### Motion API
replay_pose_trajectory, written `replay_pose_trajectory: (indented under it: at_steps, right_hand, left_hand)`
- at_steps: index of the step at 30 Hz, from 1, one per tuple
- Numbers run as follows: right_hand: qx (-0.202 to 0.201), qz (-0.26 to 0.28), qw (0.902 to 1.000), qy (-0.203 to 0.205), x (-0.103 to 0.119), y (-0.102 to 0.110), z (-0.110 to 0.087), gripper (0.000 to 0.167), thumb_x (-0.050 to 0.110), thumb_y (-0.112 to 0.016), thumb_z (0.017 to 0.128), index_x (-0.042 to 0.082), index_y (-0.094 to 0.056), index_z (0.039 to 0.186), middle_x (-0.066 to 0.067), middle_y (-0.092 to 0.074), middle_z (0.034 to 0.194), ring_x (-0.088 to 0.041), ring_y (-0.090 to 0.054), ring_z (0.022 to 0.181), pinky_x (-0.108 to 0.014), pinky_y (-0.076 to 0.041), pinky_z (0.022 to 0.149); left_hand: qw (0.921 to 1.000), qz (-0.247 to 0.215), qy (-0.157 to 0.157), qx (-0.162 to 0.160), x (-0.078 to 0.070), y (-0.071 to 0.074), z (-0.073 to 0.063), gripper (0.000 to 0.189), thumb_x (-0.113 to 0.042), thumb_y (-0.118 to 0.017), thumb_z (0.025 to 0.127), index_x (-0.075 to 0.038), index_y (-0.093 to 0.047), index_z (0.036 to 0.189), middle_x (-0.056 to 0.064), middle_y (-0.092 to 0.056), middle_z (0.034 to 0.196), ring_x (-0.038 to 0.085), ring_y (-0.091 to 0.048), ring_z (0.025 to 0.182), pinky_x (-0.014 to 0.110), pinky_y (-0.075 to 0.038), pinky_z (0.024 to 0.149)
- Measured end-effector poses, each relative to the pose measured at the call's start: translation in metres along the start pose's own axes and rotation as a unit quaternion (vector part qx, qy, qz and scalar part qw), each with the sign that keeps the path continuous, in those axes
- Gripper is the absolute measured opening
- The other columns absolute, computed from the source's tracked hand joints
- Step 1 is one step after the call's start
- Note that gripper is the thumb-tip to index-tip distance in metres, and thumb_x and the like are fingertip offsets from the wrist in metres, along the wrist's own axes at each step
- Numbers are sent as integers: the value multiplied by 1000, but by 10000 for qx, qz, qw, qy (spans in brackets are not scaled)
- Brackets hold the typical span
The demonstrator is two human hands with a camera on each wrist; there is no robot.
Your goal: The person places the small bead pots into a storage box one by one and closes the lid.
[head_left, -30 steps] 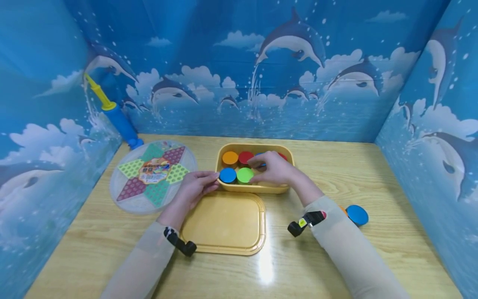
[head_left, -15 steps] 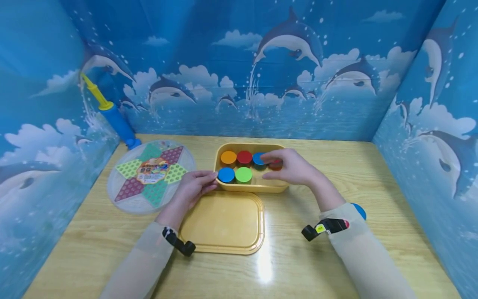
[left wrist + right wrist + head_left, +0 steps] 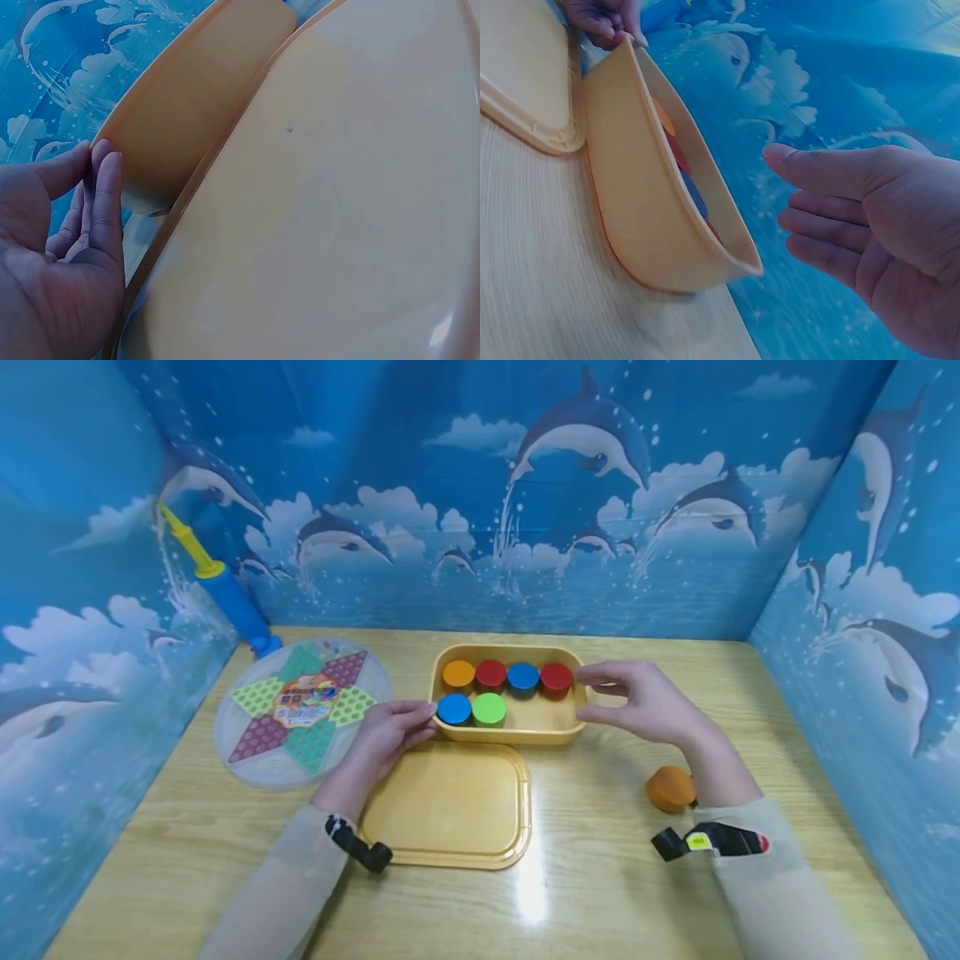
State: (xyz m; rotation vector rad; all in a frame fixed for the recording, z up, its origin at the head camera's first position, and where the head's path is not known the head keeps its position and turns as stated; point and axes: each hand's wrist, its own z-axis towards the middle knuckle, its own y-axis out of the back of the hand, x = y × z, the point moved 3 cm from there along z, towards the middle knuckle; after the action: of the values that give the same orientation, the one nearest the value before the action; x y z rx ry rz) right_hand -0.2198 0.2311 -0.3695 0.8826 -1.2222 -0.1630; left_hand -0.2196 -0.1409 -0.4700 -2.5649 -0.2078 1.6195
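Yellow round-cornered plastic box (image 3: 543, 717): uncovered on the pale wooden table (image 3: 592, 893).
Left hand (image 3: 392, 732): pinches the box's left-end rim — probably to steady it.
Right hand (image 3: 637, 700): relaxed, thumb and fingers apart, gripping nothing, just beside the right end.
Short coloured cylinders (image 3: 491, 677): inside, four behind, two at front left — rows apparently saving room.
Flat yellow plastic lid (image 3: 450, 806): just in front, seemingly to keep the opening accessible.

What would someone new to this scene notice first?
Probably the dolphin-printed backdrop, rising behind the table. Next, the colorful round pieces inside the yellow box, with the left hand pinching its left rim and the right hand at its right end. The star-patterned round board stands out on the left.
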Motion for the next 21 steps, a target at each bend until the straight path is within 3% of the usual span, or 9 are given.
replay_pose_trajectory:
  at_steps: [14,18,21]
  right_hand:
    - [-532,-610,9963,-283,-23,23,-56,57,25,-85,94,2,-64,142,-17,-65,140,-41,-63,127,-49,-52,105]
    - [-627,-621,9957,-287,-30,26,-70,55,22,-85,94,2,-65,141,-18,-65,140,-44,-64,125,-26,-53,105]
    - [-621,-589,9956,-370,-36,29,-82,55,20,-85,94,1,-64,142,-21,-64,141,-46,-63,126,-6,-44,101]
  left_hand:
    - [9999,-36,-54,83,0,1,1,37,-7,-73,102,10,-64,134,13,-76,102,15,-75,85,29,-65,86]
    - [10000,-50,-42,55,0,1,1,36,-6,-73,102,9,-65,133,13,-76,102,15,-75,84,29,-65,85]
    - [10000,-26,-21,67,0,0,1,37,-7,-73,101,9,-65,134,14,-75,106,15,-75,86,30,-65,87]
